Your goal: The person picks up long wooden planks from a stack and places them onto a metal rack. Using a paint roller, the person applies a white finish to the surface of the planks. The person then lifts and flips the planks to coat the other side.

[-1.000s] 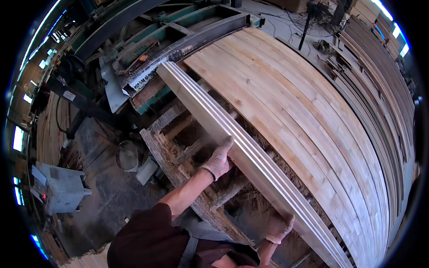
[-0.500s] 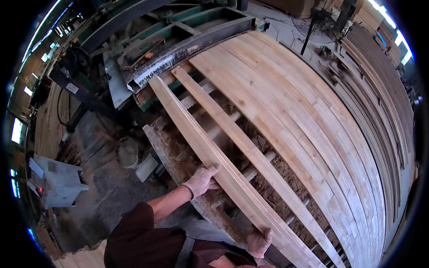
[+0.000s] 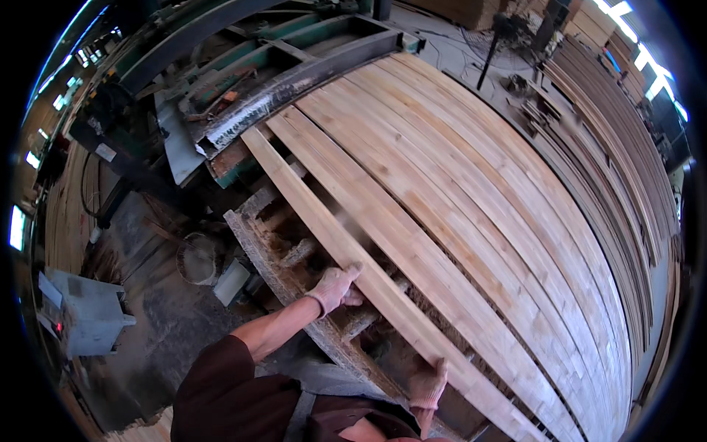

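A long, narrow, pale wooden plank (image 3: 317,225) runs slantwise from the machine frame at the top left down to the lower right. My left hand (image 3: 337,287), in a light work glove, grips its near edge about midway, thumb on top and fingers underneath. Farther down the same edge, my gloved right hand (image 3: 427,384) holds it with the thumb up. Beyond a narrow gap lies a band of planks (image 3: 401,232), close beside the wide row of boards (image 3: 471,199). The fingers under the plank are partly hidden.
Dusty rollers (image 3: 361,322) and a rough near rail (image 3: 283,283) show under the plank. A green and black metal frame (image 3: 294,81) stands at the far end. To the left are a grey box (image 3: 92,313) and a round bucket (image 3: 197,258); stacked boards (image 3: 589,162) lie right.
Several planks now lie together to the right, closer to the wide row of boards. The strip under my hands looks narrower and flatter. The view has shifted slightly.
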`<state>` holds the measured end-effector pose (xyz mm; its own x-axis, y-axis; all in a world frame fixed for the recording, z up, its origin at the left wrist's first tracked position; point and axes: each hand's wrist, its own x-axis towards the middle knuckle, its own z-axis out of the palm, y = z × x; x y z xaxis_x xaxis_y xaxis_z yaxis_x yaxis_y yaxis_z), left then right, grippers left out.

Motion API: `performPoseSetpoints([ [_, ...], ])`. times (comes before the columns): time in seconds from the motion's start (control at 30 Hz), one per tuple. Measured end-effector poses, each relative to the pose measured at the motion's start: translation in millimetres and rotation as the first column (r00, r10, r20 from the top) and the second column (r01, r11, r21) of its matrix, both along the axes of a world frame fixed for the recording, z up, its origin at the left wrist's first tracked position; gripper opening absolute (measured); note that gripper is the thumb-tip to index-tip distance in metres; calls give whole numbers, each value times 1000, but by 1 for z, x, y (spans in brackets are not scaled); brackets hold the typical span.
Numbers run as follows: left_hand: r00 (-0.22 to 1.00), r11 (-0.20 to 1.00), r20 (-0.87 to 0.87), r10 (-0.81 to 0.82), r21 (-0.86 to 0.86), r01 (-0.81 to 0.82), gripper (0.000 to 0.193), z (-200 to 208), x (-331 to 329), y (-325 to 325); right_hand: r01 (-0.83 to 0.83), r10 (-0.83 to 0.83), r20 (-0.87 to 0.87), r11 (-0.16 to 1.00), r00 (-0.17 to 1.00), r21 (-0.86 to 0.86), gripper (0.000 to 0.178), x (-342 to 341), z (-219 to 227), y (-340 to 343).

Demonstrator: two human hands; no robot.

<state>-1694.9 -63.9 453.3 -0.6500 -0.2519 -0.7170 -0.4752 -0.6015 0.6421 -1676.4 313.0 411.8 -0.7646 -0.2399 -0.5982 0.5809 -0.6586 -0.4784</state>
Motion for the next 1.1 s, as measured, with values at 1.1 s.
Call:
performPoseSetpoints([
  [1.1, 956, 940, 82, -280, -179, 291, 74, -25, 4, 5, -13, 2, 65, 985, 998, 174, 36, -14, 0, -9],
])
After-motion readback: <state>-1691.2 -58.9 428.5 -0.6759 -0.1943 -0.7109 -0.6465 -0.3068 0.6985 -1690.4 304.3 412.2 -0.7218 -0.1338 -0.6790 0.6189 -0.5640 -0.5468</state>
